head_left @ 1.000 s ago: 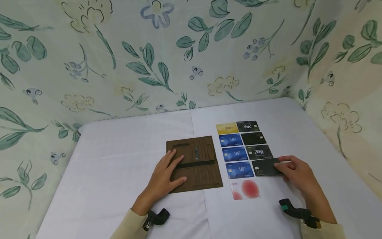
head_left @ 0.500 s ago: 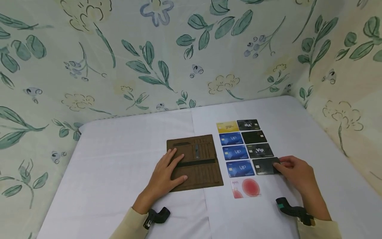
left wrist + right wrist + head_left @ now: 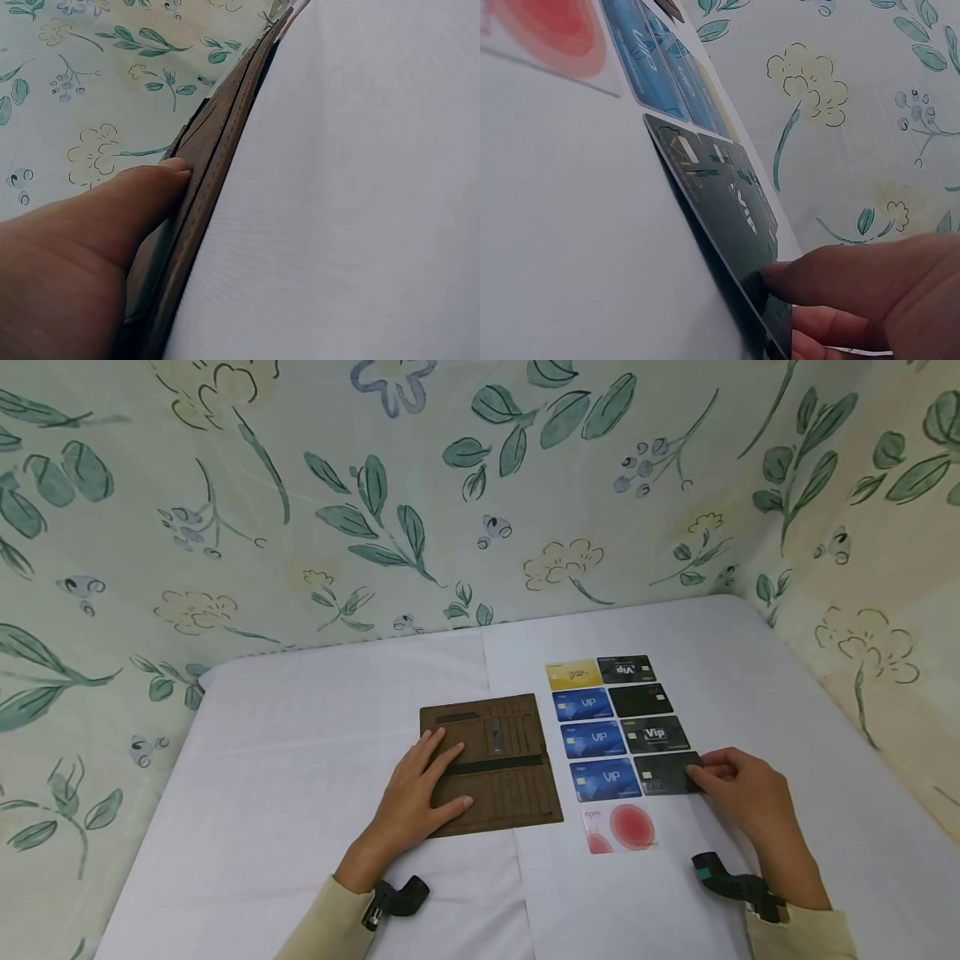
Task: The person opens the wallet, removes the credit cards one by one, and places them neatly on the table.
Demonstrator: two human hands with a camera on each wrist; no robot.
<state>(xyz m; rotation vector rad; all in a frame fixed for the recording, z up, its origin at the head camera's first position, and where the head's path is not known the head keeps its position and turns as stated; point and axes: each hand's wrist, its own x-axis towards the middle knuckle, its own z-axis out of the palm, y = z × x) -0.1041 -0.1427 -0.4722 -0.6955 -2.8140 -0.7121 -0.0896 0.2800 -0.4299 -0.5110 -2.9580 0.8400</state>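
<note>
A brown wallet (image 3: 517,806) lies spread flat on the white cloth, slots facing up. My left hand (image 3: 412,785) rests on its left side with fingers spread; in the left wrist view the thumb (image 3: 142,199) presses near the wallet's edge (image 3: 217,154). My right hand (image 3: 750,789) pinches the right end of a black VIP card (image 3: 663,775), the nearest in its column. In the right wrist view the thumb lies on top of this card (image 3: 712,210), fingers beneath, and its near long edge stands slightly off the cloth.
Left of the held card is a blue VIP card (image 3: 603,779), with more blue cards and a yellow card (image 3: 573,674) behind. Several black cards (image 3: 641,700) continue the right column. A white card with red circles (image 3: 632,827) lies nearest. Floral fabric (image 3: 360,527) rises behind the table.
The right hand has shifted slightly left with the black card, which sits closer to the blue card beside it. The left hand stays on the wallet. The head view has tilted slightly.
</note>
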